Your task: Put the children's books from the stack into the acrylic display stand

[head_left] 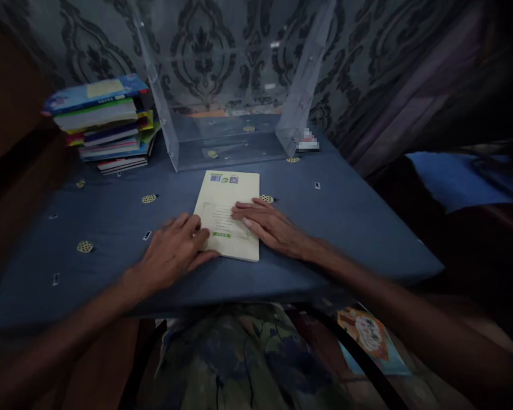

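A pale cream book (pixel 226 196) lies closed on the blue tablecloth, its cover showing a printed text block, a barcode and a green label. My left hand (pixel 173 247) is at the book's lower left, fingers curled against its edge and thumb by the bottom edge. Across the right part of the cover rests my right hand (pixel 271 225), fingers stretched out flat and close together. Both palms face down, so their undersides are hidden.
Behind the book stands a clear plastic stand (pixel 235 145) with side walls. A tall stack of books (pixel 111 122) is at the back left. The tablecloth (pixel 350 228) ends at a right edge. Below, a colourful book (pixel 371 339) lies right of my lap.
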`<state>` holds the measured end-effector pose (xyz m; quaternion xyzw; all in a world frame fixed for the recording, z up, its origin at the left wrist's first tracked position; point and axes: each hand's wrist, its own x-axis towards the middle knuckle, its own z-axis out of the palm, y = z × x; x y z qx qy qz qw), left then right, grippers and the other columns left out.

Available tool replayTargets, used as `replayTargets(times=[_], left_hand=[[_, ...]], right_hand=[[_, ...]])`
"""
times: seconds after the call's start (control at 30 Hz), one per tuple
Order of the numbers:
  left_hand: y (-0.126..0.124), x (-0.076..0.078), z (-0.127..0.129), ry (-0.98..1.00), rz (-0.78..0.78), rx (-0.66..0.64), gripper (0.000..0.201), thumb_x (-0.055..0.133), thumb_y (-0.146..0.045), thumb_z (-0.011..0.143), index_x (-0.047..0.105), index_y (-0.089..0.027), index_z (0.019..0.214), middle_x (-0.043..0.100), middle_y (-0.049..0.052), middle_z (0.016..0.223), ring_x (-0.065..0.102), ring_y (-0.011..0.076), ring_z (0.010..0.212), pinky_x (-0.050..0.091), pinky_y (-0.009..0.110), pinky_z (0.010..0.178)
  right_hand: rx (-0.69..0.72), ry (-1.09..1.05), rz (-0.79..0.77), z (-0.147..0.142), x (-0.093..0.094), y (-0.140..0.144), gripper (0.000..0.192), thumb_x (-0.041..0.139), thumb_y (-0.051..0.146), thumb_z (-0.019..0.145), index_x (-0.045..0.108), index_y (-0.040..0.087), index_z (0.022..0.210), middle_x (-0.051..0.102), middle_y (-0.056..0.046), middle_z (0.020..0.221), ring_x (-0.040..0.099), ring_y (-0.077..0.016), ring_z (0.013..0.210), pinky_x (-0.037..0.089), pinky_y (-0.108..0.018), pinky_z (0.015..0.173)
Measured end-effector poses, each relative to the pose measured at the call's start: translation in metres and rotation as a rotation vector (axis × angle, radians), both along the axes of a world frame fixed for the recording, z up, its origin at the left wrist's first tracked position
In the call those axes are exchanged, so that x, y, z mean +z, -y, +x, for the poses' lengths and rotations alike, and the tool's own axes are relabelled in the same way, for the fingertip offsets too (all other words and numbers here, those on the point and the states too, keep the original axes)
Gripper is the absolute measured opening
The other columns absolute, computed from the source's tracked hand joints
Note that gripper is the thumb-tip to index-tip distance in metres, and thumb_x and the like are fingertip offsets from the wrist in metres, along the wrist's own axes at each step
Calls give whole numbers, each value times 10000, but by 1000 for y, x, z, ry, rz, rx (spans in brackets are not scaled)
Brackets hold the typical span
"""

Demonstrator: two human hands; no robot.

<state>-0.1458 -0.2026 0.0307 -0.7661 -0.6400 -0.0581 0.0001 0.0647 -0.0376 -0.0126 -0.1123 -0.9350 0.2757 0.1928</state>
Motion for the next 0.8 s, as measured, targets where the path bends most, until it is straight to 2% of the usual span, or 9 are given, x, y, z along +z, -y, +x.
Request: replayTargets(times=[0.07, 0.13, 0.27, 0.37, 0.5, 0.63, 0.7, 0.8], left_hand=[[1, -4, 12, 24, 10, -149, 425, 520, -540, 960, 642, -192, 1170, 641, 147, 1242, 569, 318, 1166, 472, 417, 941], [-2, -11, 20, 35, 14, -225, 456, 510, -508, 976, 586, -179, 1282, 604, 154, 1339, 532, 323, 1249, 443, 452, 1021], [-12, -21, 24, -24, 73, -228, 388, 435, -394, 1028, 600, -141, 1271, 650, 168, 1277, 591, 314, 1185, 486, 462, 982], [-14, -19, 24, -60, 169, -271, 325, 412, -317, 1042, 654, -144, 1172, 705, 142, 1164, 648, 267, 1057, 540, 404, 882], [-11, -11, 25, -121, 291, -340, 252, 464, -253, 1024, 669, -132, 1108, 729, 111, 1076, 665, 228, 930, 559, 343, 756], [-19, -7, 13, -25, 250, -362, 285, 459, -309, 1028, 678, -139, 1090, 732, 95, 1042, 664, 222, 930, 566, 351, 780], [-30, -10, -2, 65, 218, -286, 325, 420, -322, 1039, 682, -140, 1102, 723, 110, 1086, 667, 227, 991, 569, 378, 853], [-54, -22, -29, 134, 222, -94, 439, 387, -390, 1036, 623, -104, 1270, 622, 186, 1342, 599, 288, 1236, 519, 471, 1022]], right_hand=[[-4, -35, -90, 1, 0, 0, 402, 356, 339, 1044, 615, 229, 1331, 646, -73, 1375, 504, -221, 1377, 291, -564, 1203], [-4, -72, -179, 3, 2, 4, 405, 354, 370, 1046, 622, 248, 1323, 651, -54, 1369, 518, -224, 1363, 301, -565, 1202], [1, -142, -359, 12, 5, 13, 417, 354, 429, 1048, 662, 263, 1276, 719, -30, 1253, 601, -232, 1268, 348, -563, 1181], [7, -151, -393, 20, 6, 16, 420, 372, 435, 1044, 692, 247, 1239, 719, -36, 1252, 606, -236, 1269, 346, -541, 1190], [41, -113, -252, 27, 3, 21, 387, 426, 380, 1036, 670, 206, 1280, 685, -79, 1315, 550, -231, 1337, 343, -506, 1202], [110, -78, -29, 33, -2, 32, 367, 528, 367, 1003, 639, 215, 1318, 657, -93, 1357, 484, -234, 1396, 353, -513, 1195], [144, -49, 50, 37, -3, 37, 420, 568, 392, 985, 605, 201, 1356, 610, -104, 1414, 441, -240, 1427, 339, -509, 1204], [175, 1, 109, 42, -2, 39, 502, 591, 435, 966, 567, 173, 1393, 563, -121, 1460, 395, -249, 1455, 315, -504, 1215]])
